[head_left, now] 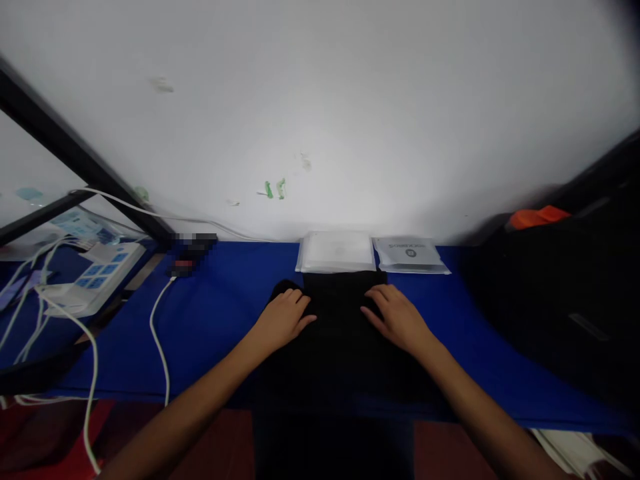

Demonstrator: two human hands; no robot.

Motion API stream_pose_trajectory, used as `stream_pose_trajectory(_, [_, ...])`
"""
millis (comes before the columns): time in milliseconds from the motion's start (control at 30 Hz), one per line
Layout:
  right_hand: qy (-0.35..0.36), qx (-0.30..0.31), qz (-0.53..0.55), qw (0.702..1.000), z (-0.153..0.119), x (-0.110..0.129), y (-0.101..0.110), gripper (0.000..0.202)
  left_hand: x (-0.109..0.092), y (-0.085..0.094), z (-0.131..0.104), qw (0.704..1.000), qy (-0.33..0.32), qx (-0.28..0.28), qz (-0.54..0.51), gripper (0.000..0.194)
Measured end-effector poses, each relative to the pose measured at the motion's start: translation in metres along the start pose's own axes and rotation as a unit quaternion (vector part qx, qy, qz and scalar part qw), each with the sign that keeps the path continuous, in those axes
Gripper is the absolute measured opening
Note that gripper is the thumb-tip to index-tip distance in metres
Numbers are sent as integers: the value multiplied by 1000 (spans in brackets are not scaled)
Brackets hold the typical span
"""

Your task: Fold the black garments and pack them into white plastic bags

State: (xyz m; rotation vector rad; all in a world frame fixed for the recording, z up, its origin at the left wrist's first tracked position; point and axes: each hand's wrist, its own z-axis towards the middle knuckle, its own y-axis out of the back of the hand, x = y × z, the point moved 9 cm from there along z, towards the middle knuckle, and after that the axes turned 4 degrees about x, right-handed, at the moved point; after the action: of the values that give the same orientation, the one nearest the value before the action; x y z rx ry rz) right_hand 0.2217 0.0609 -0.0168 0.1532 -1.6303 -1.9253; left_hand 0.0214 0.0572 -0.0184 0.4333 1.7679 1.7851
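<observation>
A black cloth [345, 340] lies spread on the blue surface [215, 333] and reaches down to its front edge. On the cloth's left side rests my left hand [287, 317], palm down, with thumb and fingers apart. My right hand [395, 315] lies on the right side of the same cloth, its fingers spread too. Neither hand is closed around anything. Just behind the cloth's far edge is a stack of white translucent packets [337, 252]. A grey packet with dark print [409, 255] lies to the right of that stack.
A white power strip [105, 277] with tangled cables stands at the left. Near the wall, a dark pixelated device [190, 257] has a white cable [159, 337] attached. A large black bag [555, 300] with an orange item [539, 217] fills the right side.
</observation>
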Motion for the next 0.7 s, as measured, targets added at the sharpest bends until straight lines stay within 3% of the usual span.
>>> stream_pose_trajectory(100, [16,61,49,997,-5,6,-7,22,8,-1,-3,999,20,27,-14,21])
stream_pose_trajectory(233, [-2,118,200,973,-16,5,11,19,-6,27,-16,997,-6,45,-63,19])
stream_pose_trajectory(267, [-16,161,253,954,-20,5,12,22,-12,33,-22,993,-14,66,-94,19])
stream_pose_trajectory(333, [-64,273,371,885,-33,6,5,27,-25,35,-36,974,-18,143,-173,19])
stream_pose_trajectory(400, [-135,315,467,815,-41,-5,-3,29,-34,32,-48,951,-19,209,-228,22])
stream_pose_trajectory(433, [-180,292,503,794,-39,-18,-7,30,-36,29,-50,944,-19,227,-239,23])
stream_pose_trajectory(500, [-278,172,548,770,-31,-60,-14,28,-35,25,-48,947,-17,222,-231,23])
stream_pose_trajectory(600, [-393,-11,619,680,-26,-119,-27,18,-26,20,-37,972,-4,143,-189,26])
stream_pose_trajectory(633, [-409,-48,641,648,-24,-132,-31,15,-24,19,-34,979,-6,110,-171,27])
stream_pose_trajectory(700, [-418,-82,665,613,-18,-148,-37,11,-26,12,-32,988,-29,67,-135,39])
